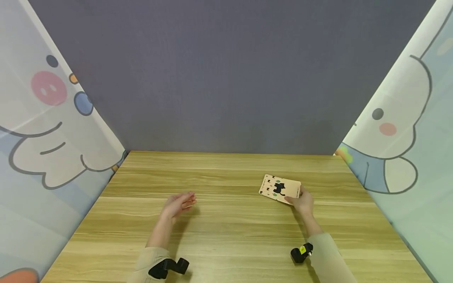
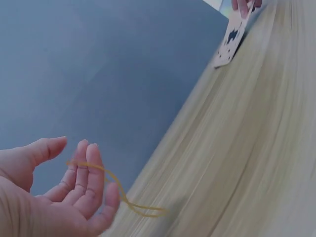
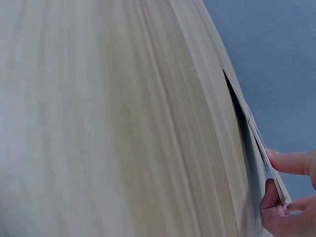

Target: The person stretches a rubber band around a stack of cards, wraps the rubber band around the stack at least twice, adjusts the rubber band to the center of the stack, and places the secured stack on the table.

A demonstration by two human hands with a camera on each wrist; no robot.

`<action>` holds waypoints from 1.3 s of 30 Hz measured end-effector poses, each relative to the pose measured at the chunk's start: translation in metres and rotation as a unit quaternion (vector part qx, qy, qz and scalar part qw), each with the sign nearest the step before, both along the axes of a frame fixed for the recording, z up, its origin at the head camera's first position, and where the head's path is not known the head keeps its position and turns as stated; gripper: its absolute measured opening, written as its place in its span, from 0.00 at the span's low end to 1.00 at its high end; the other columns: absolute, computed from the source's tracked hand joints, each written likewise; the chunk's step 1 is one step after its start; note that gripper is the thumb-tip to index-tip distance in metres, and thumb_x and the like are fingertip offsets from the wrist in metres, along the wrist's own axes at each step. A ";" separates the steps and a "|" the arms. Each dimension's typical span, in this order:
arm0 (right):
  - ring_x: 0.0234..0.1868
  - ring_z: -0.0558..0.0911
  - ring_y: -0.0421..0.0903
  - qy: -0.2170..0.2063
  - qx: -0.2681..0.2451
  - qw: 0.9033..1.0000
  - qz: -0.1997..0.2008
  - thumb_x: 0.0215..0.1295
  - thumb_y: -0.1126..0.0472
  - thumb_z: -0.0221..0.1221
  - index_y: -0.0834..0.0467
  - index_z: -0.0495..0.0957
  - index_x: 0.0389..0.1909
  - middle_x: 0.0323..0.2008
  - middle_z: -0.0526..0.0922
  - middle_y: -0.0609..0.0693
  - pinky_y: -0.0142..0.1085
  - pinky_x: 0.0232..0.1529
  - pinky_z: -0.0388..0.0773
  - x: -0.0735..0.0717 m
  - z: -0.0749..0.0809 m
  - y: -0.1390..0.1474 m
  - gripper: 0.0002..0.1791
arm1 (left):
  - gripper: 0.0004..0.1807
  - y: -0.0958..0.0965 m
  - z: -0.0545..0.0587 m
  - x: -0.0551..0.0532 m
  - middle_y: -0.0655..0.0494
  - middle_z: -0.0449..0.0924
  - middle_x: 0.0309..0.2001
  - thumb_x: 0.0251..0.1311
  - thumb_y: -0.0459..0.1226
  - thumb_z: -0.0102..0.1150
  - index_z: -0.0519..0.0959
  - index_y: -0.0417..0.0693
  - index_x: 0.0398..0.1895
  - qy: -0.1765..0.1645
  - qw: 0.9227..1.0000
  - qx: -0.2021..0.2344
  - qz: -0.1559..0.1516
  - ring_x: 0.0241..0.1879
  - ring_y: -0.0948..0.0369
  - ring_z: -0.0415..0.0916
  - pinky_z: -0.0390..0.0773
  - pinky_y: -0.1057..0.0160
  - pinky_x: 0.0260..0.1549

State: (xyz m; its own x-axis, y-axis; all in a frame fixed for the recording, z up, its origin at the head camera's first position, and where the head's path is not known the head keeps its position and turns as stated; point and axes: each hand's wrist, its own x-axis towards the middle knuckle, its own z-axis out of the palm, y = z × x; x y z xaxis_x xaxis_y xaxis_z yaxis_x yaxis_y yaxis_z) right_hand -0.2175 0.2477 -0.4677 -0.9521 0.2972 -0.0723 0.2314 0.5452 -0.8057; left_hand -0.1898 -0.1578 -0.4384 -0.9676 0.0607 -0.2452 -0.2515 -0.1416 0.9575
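My right hand (image 1: pixel 302 202) pinches the near right corner of a thin cream cat-print booklet (image 1: pixel 291 189), thumb on top and fingers beneath. A black cat, small leaves and stripes decorate its upper face. Seen edge-on in the right wrist view, the booklet (image 3: pixel 251 126) has thin layers and tilts just above the table. To the left, my left hand (image 1: pixel 177 205) hovers over the table with loosely bent fingers, thumb apart. A thin yellow loop, like a rubber band (image 2: pixel 143 212), lies across those fingers and trails beyond them in the left wrist view; the thumb does not press it.
A wood-grain table (image 1: pixel 226 243) spreads beneath both hands. Along its far edge rises a dark grey panel (image 1: pixel 226 78). Cartoon-printed curtains (image 1: pixel 85 145) flank the left side and the right. Each sleeve carries a black wrist camera (image 1: pixel 170 267).
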 end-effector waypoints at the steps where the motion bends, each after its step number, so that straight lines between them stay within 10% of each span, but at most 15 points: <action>1: 0.54 0.63 0.67 -0.002 -0.003 1.000 -0.001 0.50 0.66 0.63 0.75 0.45 0.62 0.54 0.60 0.76 0.53 0.51 0.67 0.000 0.000 0.000 0.46 | 0.19 0.003 0.001 0.001 0.55 0.80 0.31 0.61 0.36 0.51 0.69 0.26 0.48 0.000 1.000 0.014 0.010 0.36 0.60 0.78 0.74 0.55 0.45; 15: 0.46 0.70 0.56 0.010 -0.118 0.992 -0.034 0.49 0.70 0.63 0.71 0.48 0.63 0.50 0.66 0.71 0.19 0.25 0.69 -0.001 -0.003 -0.004 0.44 | 0.17 0.023 0.007 0.014 0.44 0.79 0.37 0.67 0.32 0.39 0.67 0.30 0.53 0.088 0.988 0.120 0.043 0.38 0.57 0.78 0.73 0.58 0.47; 24: 0.53 0.66 0.60 0.040 -0.255 0.966 -0.024 0.52 0.75 0.59 0.66 0.43 0.66 0.57 0.59 0.72 0.22 0.34 0.75 0.008 0.012 -0.015 0.44 | 0.25 0.023 -0.041 -0.003 0.36 0.72 0.48 0.63 0.35 0.47 0.59 0.41 0.63 0.246 0.963 0.108 -0.008 0.44 0.48 0.75 0.77 0.59 0.40; 30: 0.49 0.74 0.51 0.081 -0.296 0.951 -0.027 0.45 0.70 0.66 0.60 0.48 0.67 0.57 0.62 0.69 0.26 0.38 0.76 -0.002 -0.013 -0.012 0.49 | 0.28 0.040 -0.004 0.018 0.29 0.69 0.48 0.57 0.29 0.53 0.59 0.37 0.62 0.224 0.971 0.073 0.042 0.39 0.52 0.77 0.79 0.57 0.36; 36: 0.40 0.79 0.43 0.114 -0.342 0.932 -0.016 0.41 0.70 0.68 0.54 0.52 0.66 0.54 0.66 0.68 0.33 0.38 0.77 -0.011 -0.035 -0.013 0.50 | 0.31 0.041 -0.034 0.003 0.37 0.74 0.46 0.53 0.29 0.58 0.62 0.40 0.61 0.294 0.950 0.098 0.040 0.38 0.56 0.77 0.80 0.62 0.29; 39: 0.40 0.79 0.42 0.125 -0.368 0.922 -0.006 0.39 0.69 0.69 0.54 0.53 0.66 0.55 0.66 0.68 0.34 0.39 0.77 -0.010 -0.036 -0.017 0.51 | 0.30 0.046 -0.024 0.008 0.39 0.75 0.44 0.51 0.28 0.59 0.63 0.38 0.60 0.301 0.948 0.096 0.038 0.37 0.58 0.77 0.79 0.65 0.29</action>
